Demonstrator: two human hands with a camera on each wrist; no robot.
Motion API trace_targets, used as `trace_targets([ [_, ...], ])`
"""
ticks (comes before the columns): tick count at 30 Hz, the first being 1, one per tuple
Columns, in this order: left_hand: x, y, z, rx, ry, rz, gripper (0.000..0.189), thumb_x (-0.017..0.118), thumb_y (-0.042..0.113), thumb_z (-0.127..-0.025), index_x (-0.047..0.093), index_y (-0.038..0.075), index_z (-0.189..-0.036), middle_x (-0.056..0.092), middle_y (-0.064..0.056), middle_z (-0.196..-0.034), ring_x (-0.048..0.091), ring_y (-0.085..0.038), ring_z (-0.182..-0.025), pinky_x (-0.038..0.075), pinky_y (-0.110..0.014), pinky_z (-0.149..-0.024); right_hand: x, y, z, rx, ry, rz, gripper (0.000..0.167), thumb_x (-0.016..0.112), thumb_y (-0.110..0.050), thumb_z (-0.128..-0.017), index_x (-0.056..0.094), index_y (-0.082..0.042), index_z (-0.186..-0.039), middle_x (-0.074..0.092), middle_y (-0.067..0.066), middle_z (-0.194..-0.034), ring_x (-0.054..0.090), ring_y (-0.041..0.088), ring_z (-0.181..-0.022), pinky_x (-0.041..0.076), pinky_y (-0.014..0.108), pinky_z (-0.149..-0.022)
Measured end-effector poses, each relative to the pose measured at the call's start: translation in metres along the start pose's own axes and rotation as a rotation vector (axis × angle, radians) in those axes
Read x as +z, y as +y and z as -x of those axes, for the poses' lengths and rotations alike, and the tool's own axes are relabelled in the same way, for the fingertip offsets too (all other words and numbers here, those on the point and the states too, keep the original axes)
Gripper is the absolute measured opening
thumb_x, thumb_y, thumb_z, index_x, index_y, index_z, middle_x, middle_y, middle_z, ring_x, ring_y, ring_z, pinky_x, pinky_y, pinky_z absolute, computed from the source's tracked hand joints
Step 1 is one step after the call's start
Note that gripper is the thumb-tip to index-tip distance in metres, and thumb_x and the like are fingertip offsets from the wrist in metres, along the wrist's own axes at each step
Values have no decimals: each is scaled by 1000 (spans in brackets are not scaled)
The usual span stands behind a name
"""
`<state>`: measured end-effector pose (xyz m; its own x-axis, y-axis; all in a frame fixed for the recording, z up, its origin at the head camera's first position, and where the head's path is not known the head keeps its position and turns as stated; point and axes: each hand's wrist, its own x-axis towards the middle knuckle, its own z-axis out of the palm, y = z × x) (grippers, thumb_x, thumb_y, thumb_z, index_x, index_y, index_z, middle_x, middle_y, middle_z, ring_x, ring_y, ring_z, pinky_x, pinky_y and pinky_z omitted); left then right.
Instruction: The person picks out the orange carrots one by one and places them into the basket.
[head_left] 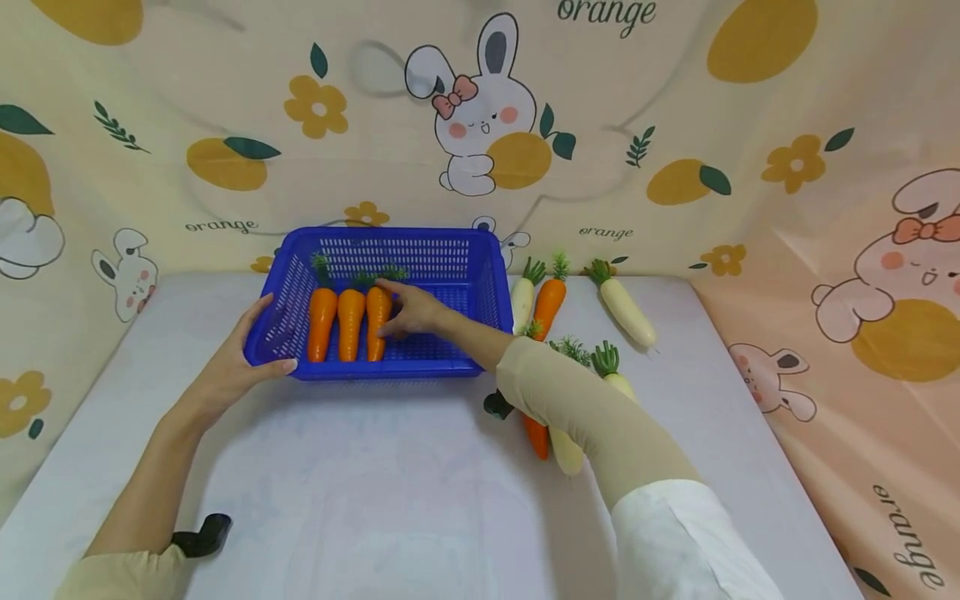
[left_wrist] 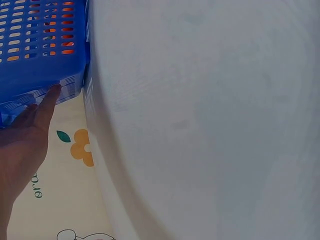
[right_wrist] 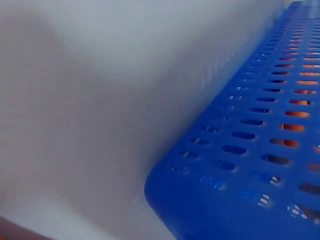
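Observation:
In the head view, three orange carrots lie side by side in a blue plastic basket, green tops toward the back. My right hand reaches in over the right side and grips the rightmost carrot with thumb and index finger. The middle carrot and the left carrot lie just beside it. My left hand spans the basket's front left corner, fingers along the left side and thumb at the front rim. In the left wrist view, its extended fingers touch the basket wall.
Right of the basket lie several white radishes, one radish farthest right, and more carrots, one carrot near the basket. My right forearm hides part of this group. A patterned cloth hangs behind the white table.

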<state>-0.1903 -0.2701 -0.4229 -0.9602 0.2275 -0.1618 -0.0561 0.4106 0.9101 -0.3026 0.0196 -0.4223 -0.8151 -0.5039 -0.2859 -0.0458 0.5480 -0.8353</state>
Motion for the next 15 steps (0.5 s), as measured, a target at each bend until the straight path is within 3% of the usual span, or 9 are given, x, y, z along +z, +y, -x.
trace_targets([
  [3,0,1,0,5,-2,0,100,69,25,-94,-6,41,-158,-11,-15,-165,-2,-49,-148,10,-74,-111,-6,-1,5,8,0,-84,94,79,-5,-84,26,-22,-159,36,27,-152,70,34,-97,59,36,-83],
  [7,0,2,1,5,-4,2,100,69,25,-94,-6,41,-158,-12,-15,-165,-4,-49,-148,8,-74,-111,-18,-1,15,-30,15,-77,88,77,-9,-87,27,-20,-158,38,27,-150,69,38,-100,58,39,-87],
  [15,1,2,2,5,0,4,100,69,25,-94,-6,42,-157,-13,-15,-165,-6,-48,-148,6,-74,-111,-47,2,46,-117,45,-174,76,75,-14,-89,36,-20,-155,43,23,-148,66,37,-109,52,47,-96],
])
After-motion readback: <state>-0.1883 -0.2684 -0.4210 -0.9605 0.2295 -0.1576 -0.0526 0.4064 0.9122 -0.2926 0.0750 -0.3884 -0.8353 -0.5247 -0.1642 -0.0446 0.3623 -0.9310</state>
